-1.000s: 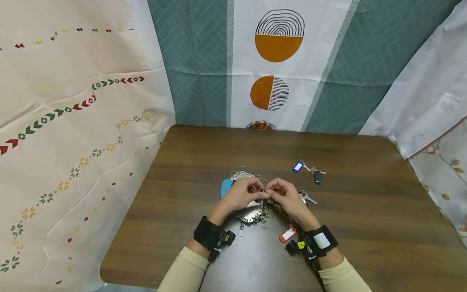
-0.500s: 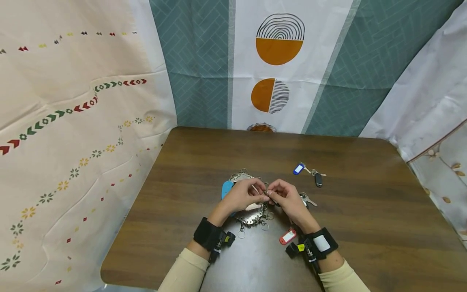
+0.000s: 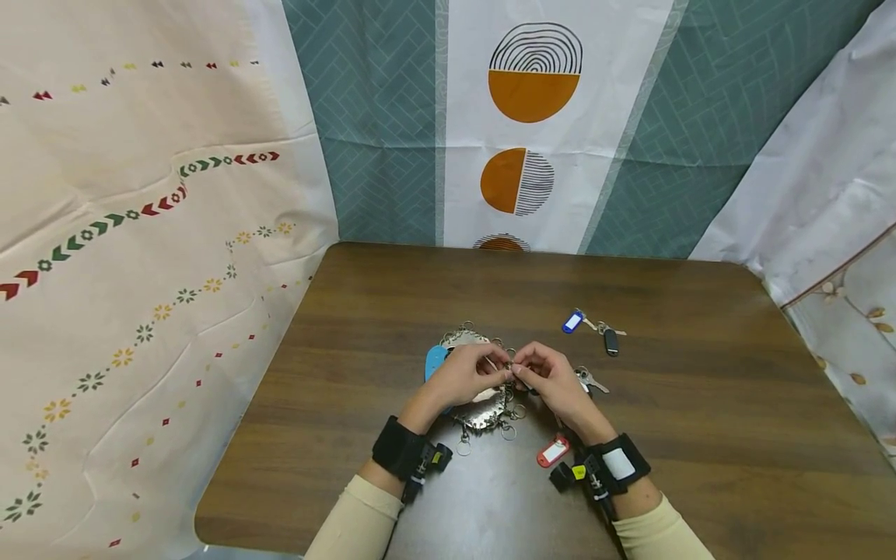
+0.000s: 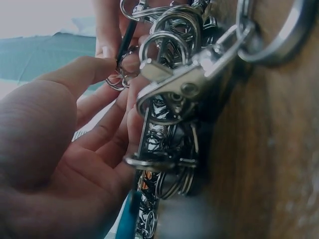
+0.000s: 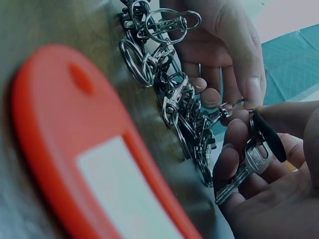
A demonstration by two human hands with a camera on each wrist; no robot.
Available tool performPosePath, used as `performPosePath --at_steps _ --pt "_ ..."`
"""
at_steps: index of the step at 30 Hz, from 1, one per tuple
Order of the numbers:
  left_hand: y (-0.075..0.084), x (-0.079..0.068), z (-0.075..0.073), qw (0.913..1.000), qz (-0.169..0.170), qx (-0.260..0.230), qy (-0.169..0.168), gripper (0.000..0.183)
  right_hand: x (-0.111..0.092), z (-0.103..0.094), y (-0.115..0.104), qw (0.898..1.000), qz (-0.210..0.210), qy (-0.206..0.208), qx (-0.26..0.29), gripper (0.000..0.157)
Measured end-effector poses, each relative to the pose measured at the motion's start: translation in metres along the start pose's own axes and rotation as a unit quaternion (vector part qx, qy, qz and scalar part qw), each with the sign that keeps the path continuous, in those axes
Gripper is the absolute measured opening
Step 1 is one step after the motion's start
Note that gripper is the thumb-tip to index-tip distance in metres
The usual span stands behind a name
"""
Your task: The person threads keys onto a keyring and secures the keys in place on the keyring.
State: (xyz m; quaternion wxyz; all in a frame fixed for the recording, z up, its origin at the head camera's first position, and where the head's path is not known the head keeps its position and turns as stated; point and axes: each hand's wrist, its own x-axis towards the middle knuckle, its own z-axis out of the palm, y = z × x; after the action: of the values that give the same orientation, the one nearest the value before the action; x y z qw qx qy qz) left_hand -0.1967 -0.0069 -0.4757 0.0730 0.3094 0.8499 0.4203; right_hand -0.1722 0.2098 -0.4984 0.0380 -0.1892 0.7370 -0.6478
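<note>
Fingers: left hand [image 3: 472,375] and right hand [image 3: 549,379] appear to pinch one small ring [image 4: 114,86], tips nearly meeting.
Key [image 5: 255,160]: with a dark fob [image 5: 269,134], against the right hand's curled fingers.
Metal disc [image 3: 479,416]: on the table [image 3: 392,295], partly beneath the left hand.
Small ring: I'd steady it left-handed, part its coils by nail, and turn patiently.

A silver key [image 5: 255,160] and a dark, oval fob [image 5: 269,135] hang together, slanted, within the curled fingers of the right hand [image 3: 549,379]. A thin metal ring [image 5: 239,103] is pinched at the fingertips of the left hand [image 3: 470,375], just beside the fob's upper end. A shiny round metal disc [image 3: 481,414], its edge crowded with clasps and split rings [image 5: 175,102], lies beneath and between both hands.
</note>
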Motion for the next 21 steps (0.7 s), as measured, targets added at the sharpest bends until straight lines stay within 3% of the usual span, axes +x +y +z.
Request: performPosePath --at_steps 21 --pt "-0.0054 0.001 0.0027 0.9998 0.014 -0.013 0.008 0.015 0.0011 -0.0006 0.0016 1.0 0.002 0.008 -0.003 0.008"
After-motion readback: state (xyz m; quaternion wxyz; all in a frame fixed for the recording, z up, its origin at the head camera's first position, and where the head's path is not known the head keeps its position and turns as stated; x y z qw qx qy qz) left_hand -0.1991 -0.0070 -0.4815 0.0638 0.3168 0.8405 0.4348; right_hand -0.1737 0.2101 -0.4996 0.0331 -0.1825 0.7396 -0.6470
